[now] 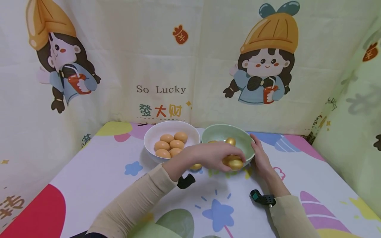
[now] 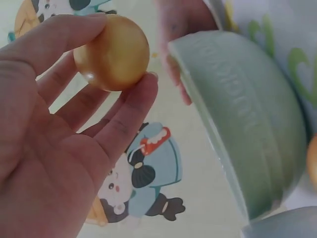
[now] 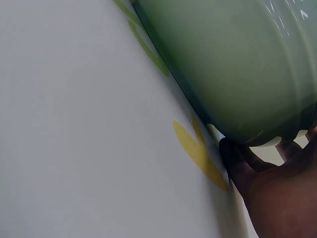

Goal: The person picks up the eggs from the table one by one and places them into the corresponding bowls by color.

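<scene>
My left hand (image 1: 214,155) pinches a golden egg (image 2: 113,53) between thumb and fingertips, above the near side of a green bowl (image 1: 247,138). The palm and spread fingers show in the left wrist view. My right hand (image 1: 263,160) holds that bowl from its right side, with fingers along the outer wall near the rim. In the right wrist view the thumb lies low against the bowl, close to the tabletop. Inside the green bowl is another golden egg (image 1: 230,141), partly covered by one more edge of gold behind my left hand.
A white bowl (image 1: 148,140) with several brown eggs (image 1: 167,138) stands left of the green one. On the table before the bowls lies a golden egg (image 1: 195,167), partly hidden by the left arm. A printed cloth (image 1: 160,66) hangs behind the patterned tabletop (image 1: 110,185).
</scene>
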Demonstrator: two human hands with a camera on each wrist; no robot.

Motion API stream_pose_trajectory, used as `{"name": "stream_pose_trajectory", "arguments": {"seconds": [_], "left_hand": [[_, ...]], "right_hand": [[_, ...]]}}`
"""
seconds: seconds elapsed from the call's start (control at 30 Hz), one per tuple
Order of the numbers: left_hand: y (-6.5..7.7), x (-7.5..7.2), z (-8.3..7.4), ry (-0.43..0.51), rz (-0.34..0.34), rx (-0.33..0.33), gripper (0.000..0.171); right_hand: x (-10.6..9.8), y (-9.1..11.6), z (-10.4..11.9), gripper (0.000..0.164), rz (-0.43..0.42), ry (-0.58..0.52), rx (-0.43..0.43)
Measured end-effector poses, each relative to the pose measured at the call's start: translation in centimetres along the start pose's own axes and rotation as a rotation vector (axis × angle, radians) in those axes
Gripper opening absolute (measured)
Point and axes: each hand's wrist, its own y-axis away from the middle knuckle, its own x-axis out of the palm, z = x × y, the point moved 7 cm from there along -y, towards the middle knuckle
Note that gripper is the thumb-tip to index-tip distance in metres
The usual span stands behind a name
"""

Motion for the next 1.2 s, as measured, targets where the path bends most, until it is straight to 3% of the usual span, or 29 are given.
{"name": "stream_pose_trajectory", "arguments": {"seconds": [0.2,0.43,0.8,1.2], "left_hand": [[-1.6,-1.3,0.6,0.058,-0.026,0.009,0.039],[-2.8,-1.7,2.7,0.098,-0.021,-0.087,0.041],[-3.5,-1.2,6.7,0.08,-0.009,-0.191,0.04],[-3.3,0.5,8.9,0.125,0.044,-0.249,0.043]], "right_hand": [[0.0,0.0,-0.2,0.062,-0.003,0.008,0.0],[0.0,-0.1,-0.5,0.062,-0.015,0.022,0.01],[-0.1,-0.1,-0.4,0.059,-0.008,0.018,0.008],[0.1,0.0,-0.3,0.061,-0.003,0.023,0.005]]}}
